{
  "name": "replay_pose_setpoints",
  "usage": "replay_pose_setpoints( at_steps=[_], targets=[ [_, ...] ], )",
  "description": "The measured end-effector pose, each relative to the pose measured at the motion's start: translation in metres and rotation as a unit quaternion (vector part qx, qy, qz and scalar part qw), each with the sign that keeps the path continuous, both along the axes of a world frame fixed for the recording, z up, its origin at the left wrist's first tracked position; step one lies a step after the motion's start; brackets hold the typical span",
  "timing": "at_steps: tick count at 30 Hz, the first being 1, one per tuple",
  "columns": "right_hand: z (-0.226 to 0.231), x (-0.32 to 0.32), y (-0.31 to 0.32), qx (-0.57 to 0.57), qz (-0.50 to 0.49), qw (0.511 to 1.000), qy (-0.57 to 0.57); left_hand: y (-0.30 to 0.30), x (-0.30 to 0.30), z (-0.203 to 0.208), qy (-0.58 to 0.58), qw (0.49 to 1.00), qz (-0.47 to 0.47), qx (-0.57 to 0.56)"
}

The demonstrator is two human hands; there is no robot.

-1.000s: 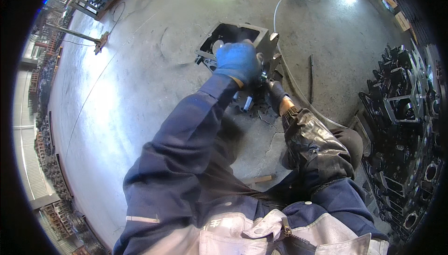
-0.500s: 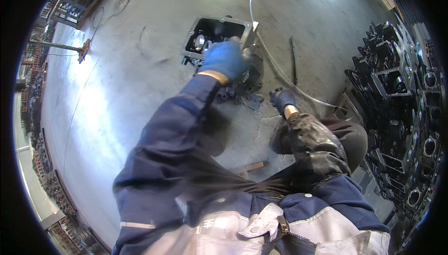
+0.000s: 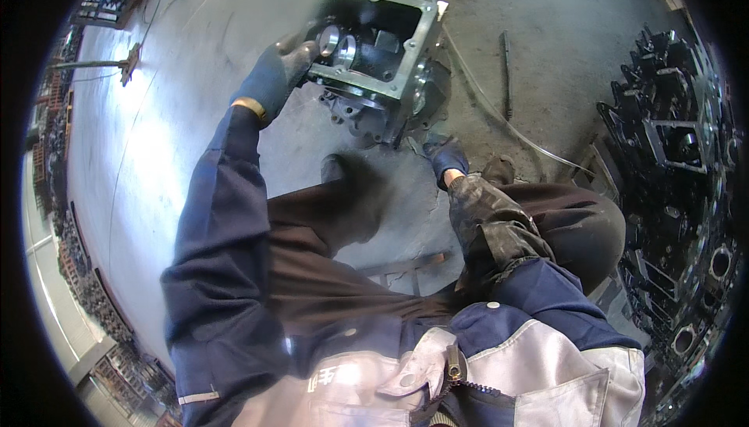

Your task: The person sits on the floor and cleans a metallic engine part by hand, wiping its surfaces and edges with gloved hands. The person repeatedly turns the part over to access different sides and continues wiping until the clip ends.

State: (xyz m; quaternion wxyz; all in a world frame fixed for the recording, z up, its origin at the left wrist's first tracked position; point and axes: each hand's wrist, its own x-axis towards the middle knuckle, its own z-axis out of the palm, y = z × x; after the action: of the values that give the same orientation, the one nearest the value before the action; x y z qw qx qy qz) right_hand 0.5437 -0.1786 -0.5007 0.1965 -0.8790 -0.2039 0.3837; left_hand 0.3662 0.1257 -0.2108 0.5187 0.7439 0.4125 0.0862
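A black gearbox-like metal housing [image 3: 384, 87] stands on the floor in front of me, its rectangular bare-metal rim facing up. Inside its opening are shiny round rings [image 3: 347, 51]. My left hand [image 3: 277, 72], in a blue glove, grips the housing's left edge with fingers hooked over the rim. Close to the housing's lower right side is my right hand [image 3: 446, 155], in a dark glove and closed. A thin pale piece shows by its fingers, too small to name. The housing hides part of what lies beneath it.
A clear hose [image 3: 499, 119] runs along the floor right of the housing, near a dark bar [image 3: 506, 76]. Stacked black castings [image 3: 671, 138] fill the right side. A small wood-and-metal piece [image 3: 406, 265] lies between my legs. At far left stands a metal post [image 3: 129, 64].
My left hand has gone from over the housing's front right rim to its left edge. The housing now sits tilted differently and looks larger. My right hand has moved left, toward the housing.
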Motion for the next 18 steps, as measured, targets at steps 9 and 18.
replay_pose_setpoints(
  at_steps=[9, 18],
  targets=[
    [-0.008, 0.004, 0.022, -0.100, -0.026, 0.991, -0.085, 0.025, -0.010, -0.015, -0.009, 1.000, -0.017, -0.012],
    [-0.034, 0.009, -0.024, -0.102, 0.082, 0.988, -0.087, 0.023, -0.013, -0.009, -0.087, 0.991, 0.004, -0.098]
  ],
)
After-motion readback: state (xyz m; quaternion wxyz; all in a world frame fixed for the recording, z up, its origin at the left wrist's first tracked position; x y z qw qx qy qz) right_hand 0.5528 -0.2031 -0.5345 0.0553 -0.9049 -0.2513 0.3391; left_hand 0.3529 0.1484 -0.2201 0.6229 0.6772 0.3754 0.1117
